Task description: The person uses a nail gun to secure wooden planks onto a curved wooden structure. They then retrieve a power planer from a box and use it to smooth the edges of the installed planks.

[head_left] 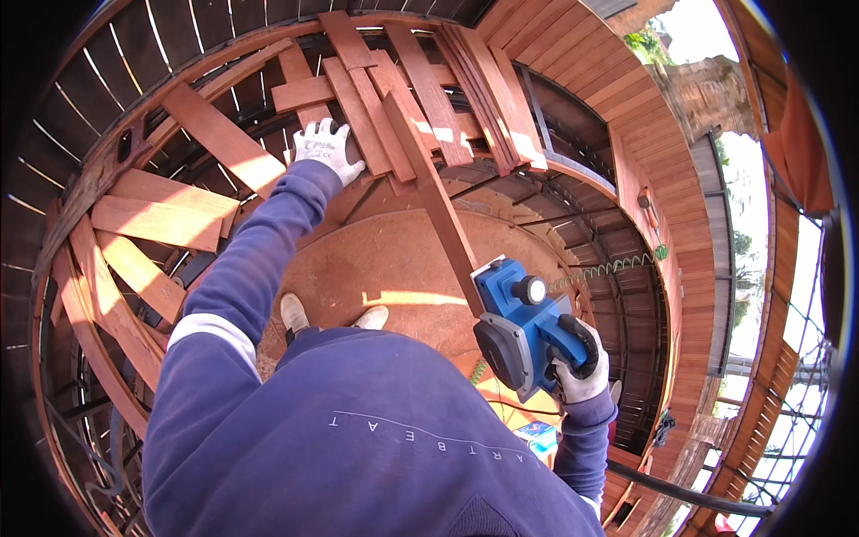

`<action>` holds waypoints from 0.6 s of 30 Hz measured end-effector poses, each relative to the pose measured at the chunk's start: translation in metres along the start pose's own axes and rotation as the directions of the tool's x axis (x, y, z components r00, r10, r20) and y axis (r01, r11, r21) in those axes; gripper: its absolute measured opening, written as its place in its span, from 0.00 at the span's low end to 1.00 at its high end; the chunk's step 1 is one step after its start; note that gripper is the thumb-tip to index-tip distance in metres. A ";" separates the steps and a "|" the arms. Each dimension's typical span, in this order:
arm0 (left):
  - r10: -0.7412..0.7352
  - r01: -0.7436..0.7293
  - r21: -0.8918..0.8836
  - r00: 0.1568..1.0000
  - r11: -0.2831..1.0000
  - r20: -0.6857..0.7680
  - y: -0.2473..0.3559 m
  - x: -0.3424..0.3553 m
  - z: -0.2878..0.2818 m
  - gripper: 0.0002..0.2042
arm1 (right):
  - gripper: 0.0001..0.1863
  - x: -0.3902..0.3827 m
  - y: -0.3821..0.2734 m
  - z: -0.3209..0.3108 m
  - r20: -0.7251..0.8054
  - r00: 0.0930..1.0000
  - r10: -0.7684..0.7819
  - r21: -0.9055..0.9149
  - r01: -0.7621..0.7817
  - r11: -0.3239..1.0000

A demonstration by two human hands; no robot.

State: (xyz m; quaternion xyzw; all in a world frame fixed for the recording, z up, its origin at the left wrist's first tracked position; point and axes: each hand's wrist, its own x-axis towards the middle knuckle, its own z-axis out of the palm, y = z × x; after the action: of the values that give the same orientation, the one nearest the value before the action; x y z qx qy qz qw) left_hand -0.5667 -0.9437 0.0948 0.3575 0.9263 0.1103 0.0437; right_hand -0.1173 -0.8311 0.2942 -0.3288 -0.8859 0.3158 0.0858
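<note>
My left hand (pixel 327 154), in a white glove, rests with fingers spread on loose reddish boards (pixel 358 116) at the upper middle. A long narrow plank (pixel 443 210) runs diagonally from those boards down to a blue electric planer (pixel 523 318). My right hand (pixel 582 376), also gloved, is wrapped round the planer's black rear handle at the right. The planer lies over the plank's lower end, with a round knob on its front; I cannot tell whether its base touches the wood.
More loose boards (pixel 157 219) lie at the left on a curved frame. A green coiled hose (pixel 608 264) hangs at the right, near a dark cable (pixel 680 488). A blue box (pixel 535 434) sits below the planer. My shoes (pixel 371 318) stand on reddish ground.
</note>
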 end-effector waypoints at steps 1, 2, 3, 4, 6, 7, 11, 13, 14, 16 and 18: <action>0.004 -0.004 -0.001 1.000 1.000 -0.011 -0.001 0.000 0.002 0.35 | 0.32 0.013 -0.010 0.004 0.004 1.000 -0.002 0.023 0.002 1.000; 0.002 -0.002 -0.006 1.000 1.000 -0.010 -0.004 0.000 0.003 0.35 | 0.32 0.030 -0.020 0.010 0.012 1.000 -0.010 0.047 0.009 0.999; 0.003 -0.003 -0.013 1.000 1.000 -0.009 -0.004 0.000 0.004 0.35 | 0.32 0.046 -0.028 0.014 0.011 0.997 -0.074 0.003 0.074 0.997; 0.003 -0.003 -0.020 1.000 1.000 -0.008 -0.004 -0.001 0.003 0.35 | 0.31 0.062 -0.034 0.022 0.000 0.998 -0.067 0.045 0.067 0.997; 0.006 -0.005 -0.046 1.000 0.999 0.019 -0.003 -0.002 0.000 0.35 | 0.30 0.113 -0.049 0.040 0.013 0.990 -0.141 0.006 0.141 0.990; 0.006 -0.005 -0.047 1.000 0.999 0.029 -0.001 -0.001 -0.001 0.35 | 0.29 0.131 -0.057 0.048 -0.006 0.989 -0.145 0.069 0.145 0.987; -0.004 0.006 -0.041 0.999 0.999 0.048 -0.002 -0.002 -0.004 0.36 | 0.24 0.215 -0.072 0.078 -0.045 0.965 -0.257 0.053 0.259 0.964; 0.013 -0.012 -0.041 0.999 0.999 0.045 0.001 -0.003 -0.007 0.36 | 0.22 0.246 -0.078 0.083 -0.036 0.971 -0.237 0.008 0.238 0.971; 0.019 -0.018 -0.041 0.999 0.999 0.037 0.004 -0.002 -0.009 0.36 | 0.21 0.256 -0.085 0.085 -0.014 0.985 -0.170 0.028 0.170 0.985; 0.017 -0.016 -0.034 0.999 0.999 0.039 0.004 -0.002 -0.010 0.36 | 0.20 0.263 -0.086 0.085 0.022 0.994 -0.107 0.042 0.106 0.993; 0.004 -0.003 -0.032 1.000 0.999 0.015 0.002 -0.003 -0.009 0.36 | 0.21 0.251 -0.082 0.081 0.013 0.982 -0.190 -0.001 0.190 0.982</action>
State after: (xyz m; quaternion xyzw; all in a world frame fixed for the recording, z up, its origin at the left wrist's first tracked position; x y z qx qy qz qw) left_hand -0.5647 -0.9457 0.1043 0.3592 0.9235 0.1223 0.0560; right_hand -0.3830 -0.7600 0.2670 -0.2406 -0.9141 0.3074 0.1094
